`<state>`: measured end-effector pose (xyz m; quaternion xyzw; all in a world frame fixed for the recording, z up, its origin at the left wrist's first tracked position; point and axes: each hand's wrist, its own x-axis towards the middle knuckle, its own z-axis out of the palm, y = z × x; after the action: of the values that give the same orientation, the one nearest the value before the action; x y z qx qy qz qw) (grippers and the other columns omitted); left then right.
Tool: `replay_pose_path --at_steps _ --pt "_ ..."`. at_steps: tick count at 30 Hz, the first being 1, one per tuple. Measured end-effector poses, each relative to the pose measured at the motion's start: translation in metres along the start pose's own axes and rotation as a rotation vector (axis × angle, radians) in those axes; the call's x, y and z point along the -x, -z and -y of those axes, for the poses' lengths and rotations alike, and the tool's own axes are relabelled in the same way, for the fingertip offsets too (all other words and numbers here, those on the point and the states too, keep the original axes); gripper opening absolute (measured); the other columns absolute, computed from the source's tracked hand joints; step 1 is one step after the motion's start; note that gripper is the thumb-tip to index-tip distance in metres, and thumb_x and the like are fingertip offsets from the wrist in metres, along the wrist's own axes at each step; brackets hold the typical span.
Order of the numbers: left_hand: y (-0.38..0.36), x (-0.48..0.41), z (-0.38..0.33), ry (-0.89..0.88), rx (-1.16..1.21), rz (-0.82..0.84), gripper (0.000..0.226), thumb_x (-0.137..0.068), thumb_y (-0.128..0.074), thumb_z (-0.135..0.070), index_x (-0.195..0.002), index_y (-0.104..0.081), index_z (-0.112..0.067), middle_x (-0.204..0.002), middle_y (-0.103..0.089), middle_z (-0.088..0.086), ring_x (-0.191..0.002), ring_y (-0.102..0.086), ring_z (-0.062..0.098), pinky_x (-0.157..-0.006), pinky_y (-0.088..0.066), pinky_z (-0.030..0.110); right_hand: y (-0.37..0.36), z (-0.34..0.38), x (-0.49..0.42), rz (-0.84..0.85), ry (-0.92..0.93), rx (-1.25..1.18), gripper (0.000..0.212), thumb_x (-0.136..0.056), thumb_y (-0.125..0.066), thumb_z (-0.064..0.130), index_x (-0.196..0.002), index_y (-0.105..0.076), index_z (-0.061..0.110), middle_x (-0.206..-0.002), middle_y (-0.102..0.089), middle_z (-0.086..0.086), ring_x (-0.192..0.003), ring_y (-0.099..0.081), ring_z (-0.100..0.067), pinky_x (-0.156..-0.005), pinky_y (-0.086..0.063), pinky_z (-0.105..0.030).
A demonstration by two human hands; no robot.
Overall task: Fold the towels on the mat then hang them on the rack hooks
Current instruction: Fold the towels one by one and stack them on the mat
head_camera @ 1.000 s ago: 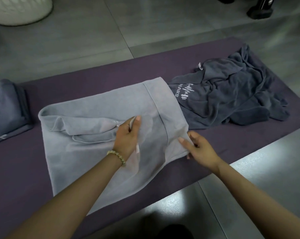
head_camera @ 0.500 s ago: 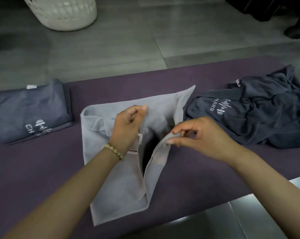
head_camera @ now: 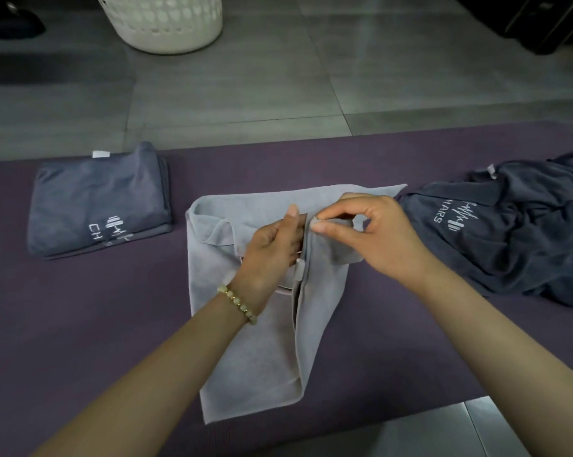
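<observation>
Purple mat (head_camera: 80,341) runs across the whole near ground, and on it, straight ahead, lies the light grey towel (head_camera: 262,367), its near end flat and narrow with a long fold running up its right side. The left hand (head_camera: 272,252), a bead bracelet (head_camera: 237,303) at its wrist, rests on the middle of this towel with the thumb pointing up along the cloth; its other fingers are hidden behind the raised fold, so whether they grip the cloth cannot be told. Just right of it, almost touching, the right hand (head_camera: 377,235) hovers above the towel's upper part, and its fingers (head_camera: 321,228) pinch the lifted edge of the fold between thumb and forefinger, the rest loosely curled. A small pale tag (head_camera: 299,268) hangs on that edge below the pinch. The towel's far corner spreads flat behind both hands. On the mat to the left, apart from the light towel, sits a folded dark grey towel (head_camera: 90,199) with a white logo; to the right lies a crumpled dark grey towel (head_camera: 516,232), its edge near the light towel's far corner. Beyond the mat is grey tiled floor (head_camera: 245,94), with a white perforated basket (head_camera: 166,24) standing on it at the far left.
</observation>
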<state>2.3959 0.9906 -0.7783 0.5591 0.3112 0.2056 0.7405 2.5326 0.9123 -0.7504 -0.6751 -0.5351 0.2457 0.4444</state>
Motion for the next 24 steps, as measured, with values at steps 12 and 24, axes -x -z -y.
replay_pose_path --at_steps 12,24 --pt "0.005 -0.003 0.012 -0.242 -0.211 -0.113 0.015 -0.094 -0.057 -0.016 -0.093 -0.069 -0.009 -0.081 -0.071 0.013 -0.073 -0.063 0.024 -0.071 -0.054 0.034 -0.012 -0.009 -0.010 -0.065 -0.146 -0.226 0.005 -0.084 -0.069 0.013 -0.080 -0.071 0.016 -0.076 -0.072 0.010 -0.076 -0.067 -0.005 -0.073 -0.051 -0.015" --pt "0.043 -0.006 0.024 0.076 -0.197 -0.196 0.039 -0.102 -0.038 -0.030 -0.066 -0.035 -0.016 -0.049 -0.033 0.003 -0.041 -0.034 0.009 -0.038 -0.032 0.014 -0.025 -0.079 0.020 -0.028 -0.434 -0.083 0.013 -0.098 -0.049 0.026 -0.103 -0.061 0.024 -0.120 -0.059 0.003 -0.101 -0.053 0.006 -0.091 -0.032 0.001"
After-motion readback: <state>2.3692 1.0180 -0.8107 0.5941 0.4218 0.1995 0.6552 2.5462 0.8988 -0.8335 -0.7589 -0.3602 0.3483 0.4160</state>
